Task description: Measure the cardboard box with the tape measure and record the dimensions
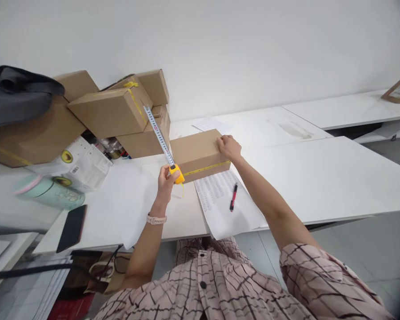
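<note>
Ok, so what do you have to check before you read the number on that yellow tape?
1. Left hand holds the tape measure: ok, fingers wrap its yellow case at the box's near left corner.
2. Right hand steadies the box: ok, it rests on the right end of the top.
3. Box sits flat on the table: ok.
4. Blade lies along the box's edge: cannot tell; it runs past the left end toward the stacked boxes.
5. Numbers readable: cannot tell, too small.
6. Pen close by: ok, on the printed sheet beside the box.
</note>
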Available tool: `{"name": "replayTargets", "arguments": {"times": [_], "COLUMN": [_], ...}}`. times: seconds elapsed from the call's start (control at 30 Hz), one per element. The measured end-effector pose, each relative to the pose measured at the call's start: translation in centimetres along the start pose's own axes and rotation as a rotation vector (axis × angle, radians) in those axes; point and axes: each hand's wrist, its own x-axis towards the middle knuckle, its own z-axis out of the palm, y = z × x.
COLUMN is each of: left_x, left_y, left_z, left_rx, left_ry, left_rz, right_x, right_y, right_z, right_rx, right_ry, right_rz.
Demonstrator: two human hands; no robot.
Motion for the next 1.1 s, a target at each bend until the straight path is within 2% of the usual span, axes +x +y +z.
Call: {"name": "replayTargets", "arguments": {"times": [0.1, 0.17, 0.33, 0.43, 0.57, 0.7, 0.77, 0.8, 0.93, 1.0, 1.1], "left_x": [0.2, 0.2, 0.7, 1.2, 1.6, 0.3, -1.2, -2.1, -6.1, -7.9, -10.1], "left_y": [-0.8, -0.6, 2.8, 4.8, 5.5, 5.5, 5.4, 5.2, 3.1, 1.4, -1.1], "left_z": [-0.4, -0.5, -1.0, -1.4, -1.3, 0.0, 1.3, 2.1, 5.5, 6.9, 8.1], "left_rx": [-0.002, -0.015, -0.077, -0.119, -0.153, -0.129, -0.133, -0.144, -0.186, -0.201, -0.215], "left_ry": [-0.009, -0.024, -0.026, -0.029, -0.016, 0.037, -0.006, -0.065, -0.341, -0.391, -0.39], "left_rz": [-0.039, -0.048, 0.014, 0.078, 0.042, 0.133, 0.192, 0.195, 0.049, -0.041, -0.148], "right_x": [-0.7, -1.0, -0.2, 0.3, 0.2, 0.0, 0.0, 0.0, -0.5, -0.7, -1.0], "right_y": [0.6, 0.4, -1.5, -2.4, -2.8, -3.1, -3.3, -3.4, -3.7, -3.7, -3.7], "right_z": [-0.5, -1.4, -5.3, -6.7, -5.9, -4.7, -4.5, -4.5, -4.8, -4.9, -5.0], "right_rx": [0.07, 0.069, -0.013, -0.058, -0.102, -0.195, -0.239, -0.247, -0.25, -0.25, -0.22], "right_ry": [-0.018, -0.015, 0.099, 0.113, 0.062, 0.14, 0.138, 0.12, 0.083, 0.083, 0.077], "right_rz": [0.064, 0.089, 0.03, -0.017, -0.003, -0.166, -0.207, -0.202, -0.166, -0.16, -0.159]}}
